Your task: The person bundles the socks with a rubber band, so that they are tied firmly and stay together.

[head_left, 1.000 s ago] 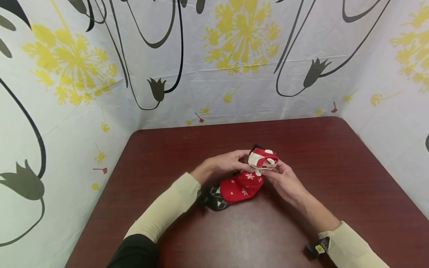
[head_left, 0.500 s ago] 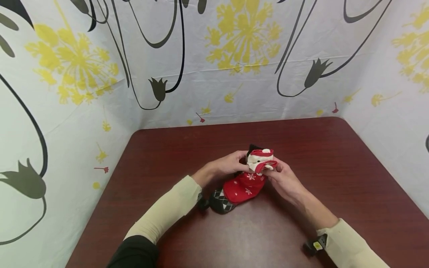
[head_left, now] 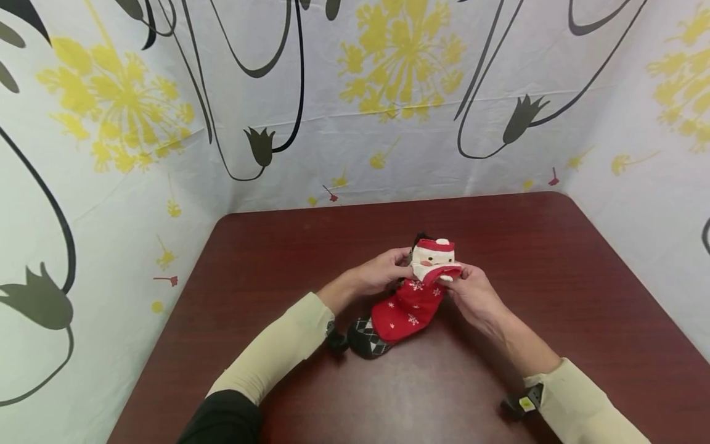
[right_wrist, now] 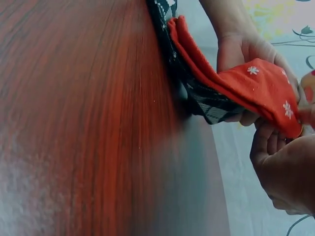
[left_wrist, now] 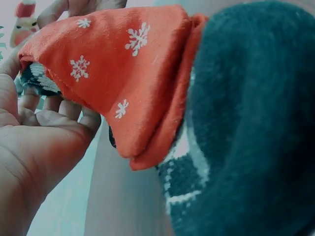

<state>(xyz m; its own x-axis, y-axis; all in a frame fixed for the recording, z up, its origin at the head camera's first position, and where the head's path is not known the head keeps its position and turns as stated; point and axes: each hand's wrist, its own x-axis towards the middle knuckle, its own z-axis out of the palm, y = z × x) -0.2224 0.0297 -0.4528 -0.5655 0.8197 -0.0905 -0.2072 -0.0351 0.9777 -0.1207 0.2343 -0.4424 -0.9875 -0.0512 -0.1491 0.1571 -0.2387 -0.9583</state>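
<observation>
In the head view a red Christmas sock (head_left: 407,311) with white snowflakes lies along a black-and-white argyle sock (head_left: 367,338), whose dark toe sticks out at lower left. A Santa face (head_left: 435,258) decorates the red sock's upper end. My left hand (head_left: 383,272) pinches that end from the left, while my right hand (head_left: 476,295) grips its right edge. Close up in the left wrist view, the red fabric (left_wrist: 113,64) hides much of the dark knit (left_wrist: 256,108). The right wrist view shows both socks layered, red fabric (right_wrist: 261,91) on top.
Beneath the hands is a dark reddish-brown table (head_left: 310,237) with rounded far corners. White cloth (head_left: 333,142) printed with yellow flowers and grey tulips hangs behind it and along both sides. A small black device (head_left: 521,404) sits at the right wrist.
The Santa face end has straightened and turned toward the head camera, so its eyes show. The argyle toe has shifted slightly right and down. Both hands keep their hold.
</observation>
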